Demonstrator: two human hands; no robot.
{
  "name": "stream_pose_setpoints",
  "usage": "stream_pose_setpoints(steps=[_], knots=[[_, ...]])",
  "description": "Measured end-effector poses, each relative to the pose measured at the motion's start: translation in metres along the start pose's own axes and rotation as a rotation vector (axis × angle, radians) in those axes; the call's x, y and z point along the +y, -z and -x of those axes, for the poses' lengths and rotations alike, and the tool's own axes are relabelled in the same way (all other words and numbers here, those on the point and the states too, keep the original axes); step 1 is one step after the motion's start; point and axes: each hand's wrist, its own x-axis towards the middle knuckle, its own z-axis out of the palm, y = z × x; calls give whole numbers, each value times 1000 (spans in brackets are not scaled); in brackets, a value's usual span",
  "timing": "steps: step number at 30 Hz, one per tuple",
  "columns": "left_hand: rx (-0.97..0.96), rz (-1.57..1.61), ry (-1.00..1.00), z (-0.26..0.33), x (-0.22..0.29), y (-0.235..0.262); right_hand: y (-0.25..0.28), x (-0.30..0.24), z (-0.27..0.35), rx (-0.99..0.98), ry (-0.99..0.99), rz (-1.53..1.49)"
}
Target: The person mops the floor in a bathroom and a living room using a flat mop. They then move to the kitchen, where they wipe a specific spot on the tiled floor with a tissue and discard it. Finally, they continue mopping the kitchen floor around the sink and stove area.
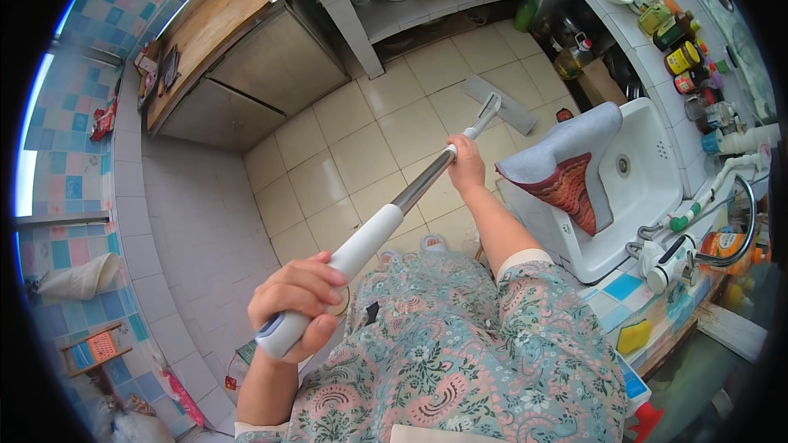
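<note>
A flat mop with a white grip and steel pole [421,184] slants across the view, held in both hands. My left hand [291,302] is closed round the upper end of the white grip, close to my body. Farther along, my right hand [467,166] grips the pole near its lower white joint. Beyond it, the grey flat mop head [502,104] lies on the beige tiled floor [382,152]. Right of my right forearm, a grey-backed mat with a red patterned face [566,148] hangs over the edge of the white sink [669,135].
A metal cabinet with a wooden top [279,57] stands at the far left. Tiled shelving [402,20] holds bowls and plates at the back. Bottles and jars [681,57] line the right counter. A tap [673,267] and a yellow sponge [634,336] are beside the sink.
</note>
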Motion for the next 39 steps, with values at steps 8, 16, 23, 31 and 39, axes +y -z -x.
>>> stream_pose_setpoints(steps=[8,16,23,31,39], knots=[[-78,-124,183,17,-23,2,-7,39,7,-359,3,131],[-9,-300,199,69,55,107,-31,-87,86,-585,48,-29],[-82,-487,180,135,156,183,-61,-196,187,-673,234,-131],[-142,-337,-88,185,179,229,-105,-259,233,-837,327,-230],[50,-321,-28,207,145,244,-83,-236,219,-555,275,-157]])
